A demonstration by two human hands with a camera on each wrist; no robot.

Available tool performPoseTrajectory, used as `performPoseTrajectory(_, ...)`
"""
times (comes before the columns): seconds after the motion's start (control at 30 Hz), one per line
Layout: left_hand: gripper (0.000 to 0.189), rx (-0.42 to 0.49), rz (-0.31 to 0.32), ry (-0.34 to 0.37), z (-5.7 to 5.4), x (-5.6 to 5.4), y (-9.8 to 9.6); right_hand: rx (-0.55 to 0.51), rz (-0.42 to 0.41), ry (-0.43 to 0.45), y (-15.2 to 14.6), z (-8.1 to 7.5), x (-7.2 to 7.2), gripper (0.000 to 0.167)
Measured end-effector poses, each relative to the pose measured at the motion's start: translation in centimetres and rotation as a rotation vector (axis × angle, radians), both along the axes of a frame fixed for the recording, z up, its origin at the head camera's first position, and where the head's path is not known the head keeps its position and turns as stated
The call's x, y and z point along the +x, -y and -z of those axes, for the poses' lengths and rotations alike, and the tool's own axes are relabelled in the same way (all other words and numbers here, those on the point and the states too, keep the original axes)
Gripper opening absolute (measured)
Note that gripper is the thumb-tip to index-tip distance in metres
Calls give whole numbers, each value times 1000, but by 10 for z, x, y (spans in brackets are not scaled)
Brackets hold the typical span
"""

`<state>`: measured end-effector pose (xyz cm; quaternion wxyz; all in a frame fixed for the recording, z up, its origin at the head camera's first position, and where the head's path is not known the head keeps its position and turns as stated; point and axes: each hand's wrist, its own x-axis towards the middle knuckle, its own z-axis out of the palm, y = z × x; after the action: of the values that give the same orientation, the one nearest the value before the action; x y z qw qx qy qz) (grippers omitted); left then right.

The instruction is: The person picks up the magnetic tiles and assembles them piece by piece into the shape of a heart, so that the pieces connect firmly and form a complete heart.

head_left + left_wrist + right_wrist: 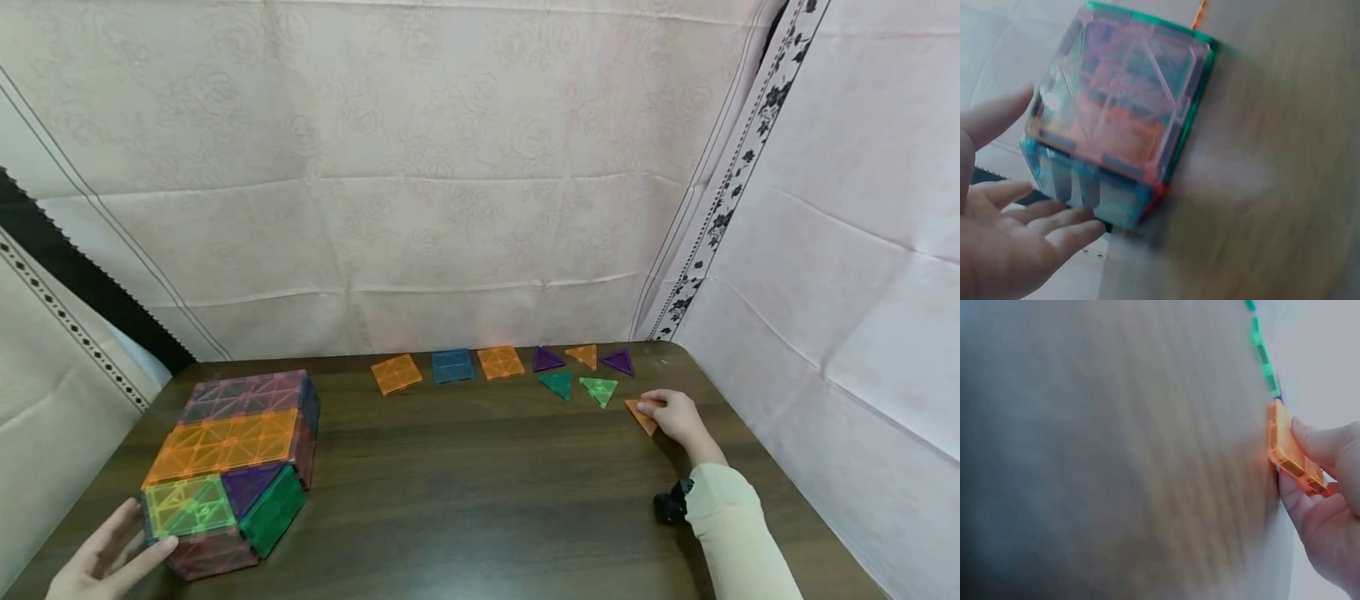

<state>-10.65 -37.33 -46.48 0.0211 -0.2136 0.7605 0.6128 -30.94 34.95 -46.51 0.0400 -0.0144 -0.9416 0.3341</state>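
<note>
A box-like structure of translucent magnetic tiles [225,442], in pink, orange, green, purple and blue, stands at the left of the table. My left hand [112,554] is at its near left corner, thumb by the green top tile's front edge. In the left wrist view the left hand [1029,244] has its fingers spread loosely beside the blue end of the structure [1122,94]. At the right of the table my right hand [675,417] pinches an orange magnetic tile [642,418] by its edge. The right wrist view shows this orange tile [1285,440] between thumb and fingers, close over the tabletop.
Along the back edge lie an orange square tile [396,374], a blue square tile [453,366] and another orange square tile [501,362]. Right of them are several triangle tiles, including a teal one [558,384] and a light green one [599,390]. White cloth [450,167] hangs behind the wooden table [450,500].
</note>
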Motion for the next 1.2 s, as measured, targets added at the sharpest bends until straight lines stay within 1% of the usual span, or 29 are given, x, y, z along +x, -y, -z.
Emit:
performPoseTrajectory(0.1, 99, -61, -182, 54, -17, -3, -19, -58, 1, 6, 4, 1, 4, 31)
performPoseTrajectory(0.13, 97, -85, -243, 52, -22, -4, -25, -71, 0, 7, 5, 1, 6, 31)
performPoseTrajectory(0.2, 94, -115, -350, 20, -31, -5, -37, -121, 8, 17, 9, 2, 8, 30)
performPoseTrajectory(0.27, 88, -146, -441, -36, -39, -6, -48, -175, 19, 27, 15, 2, 10, 30)
performPoseTrajectory(0.33, 82, -173, -506, -121, -46, -7, -60, -228, 34, 35, 23, 1, 13, 31)
performPoseTrajectory(0.43, 75, -215, -560, -254, -54, -7, -76, -325, 54, 56, 38, -1, 16, 32)
performPoseTrajectory(0.5, 72, -239, -583, -349, -59, -8, -86, -385, 54, 72, 48, -3, 18, 32)
performPoseTrajectory(0.57, 69, -274, -586, -437, -62, -9, -94, -447, 37, 89, 59, -5, 20, 30)
performPoseTrajectory(0.67, 65, -339, -567, -538, -67, -11, -107, -511, -20, 103, 75, -6, 24, 28)
performPoseTrajectory(0.77, 62, -384, -521, -648, -70, -14, -118, -576, -90, 114, 92, -7, 28, 27)
performPoseTrajectory(0.83, 62, -394, -484, -730, -72, -16, -125, -608, -143, 125, 103, -8, 30, 28)
performPoseTrajectory(0.9, 64, -389, -440, -795, -73, -18, -132, -636, -194, 142, 113, -9, 33, 30)
performPoseTrajectory(1.0, 65, -388, -376, -834, -74, -22, -143, -651, -275, 169, 128, -11, 38, 34)
performPoseTrajectory(1.07, 66, -395, -339, -841, -73, -26, -151, -659, -324, 184, 138, -11, 42, 36)
performPoseTrajectory(1.2, 68, -399, -256, -879, -70, -33, -167, -674, -401, 202, 159, -12, 49, 36)
